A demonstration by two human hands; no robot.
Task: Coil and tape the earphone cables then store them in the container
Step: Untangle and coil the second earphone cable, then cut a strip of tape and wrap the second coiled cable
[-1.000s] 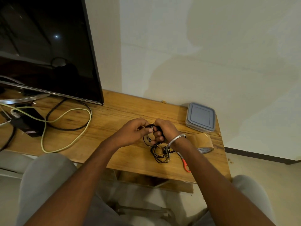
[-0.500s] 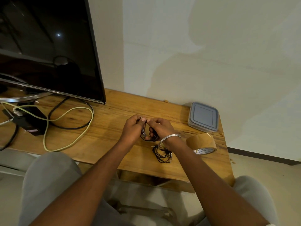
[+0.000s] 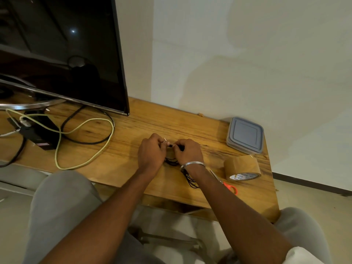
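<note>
So both hands (image 3: 151,151) (image 3: 187,151) pinch the cable (image 3: 171,161) coil betw them; tape (image 3: 242,166) sits right, nearer the right hand imo.

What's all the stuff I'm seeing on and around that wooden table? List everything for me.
Wooden table: one, light brown, against the wall.
Black earphone cables: a coil between the hands, more strands under the right wrist.
Grey lidded plastic container: one, closed, far right corner.
Brown packing tape roll: one, right, near the container.
Orange-handled scissors: one, partly under the right forearm.
Black flat screen: one, left rear.
Yellow-green cable: one, looped, left.
Black cable: one, looped beside it.
Black box: one, far left.
Left hand, right hand: both pinching the coil; silver bangle on right wrist.
</note>
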